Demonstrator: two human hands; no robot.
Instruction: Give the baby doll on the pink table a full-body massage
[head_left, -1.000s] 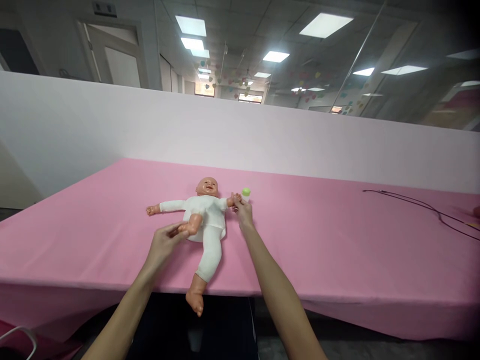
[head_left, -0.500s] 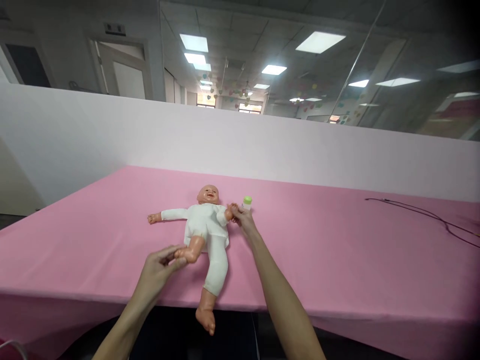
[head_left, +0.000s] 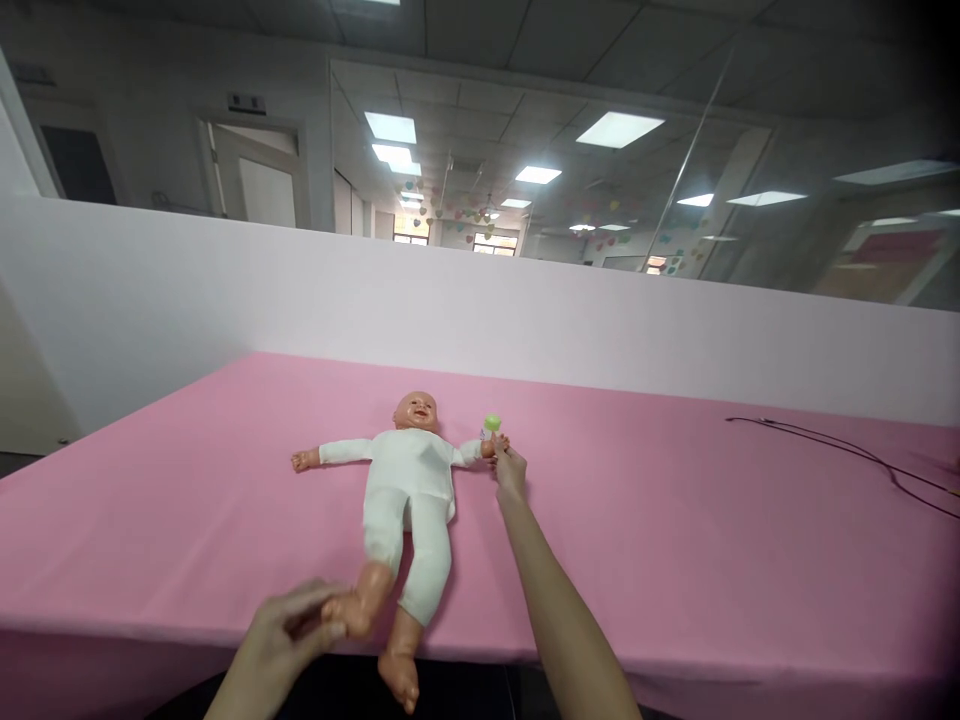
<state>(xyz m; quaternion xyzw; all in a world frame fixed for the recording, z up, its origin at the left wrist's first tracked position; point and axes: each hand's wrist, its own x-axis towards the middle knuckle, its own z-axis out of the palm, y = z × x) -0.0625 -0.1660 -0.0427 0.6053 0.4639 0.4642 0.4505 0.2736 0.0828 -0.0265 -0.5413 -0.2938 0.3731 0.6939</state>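
A baby doll in a white suit lies face up on the pink cloth, its head toward the far side and its legs toward me. My left hand grips the doll's foot on the left side of the view, thumb below and fingers above. The fingers of my right hand are closed on the doll's small hand at the right, with that arm stretched out sideways. The doll's other arm lies extended to the left. Its other foot hangs over the table's front edge.
Just behind my right hand stands a small bottle with a green cap. A thin dark cable lies at the right of the pink table. A white partition rises along the back.
My left hand has drawn the doll's raised leg down toward me, straightening it. My right hand has moved the doll's bent arm outward to the right. The view has tilted up slightly.
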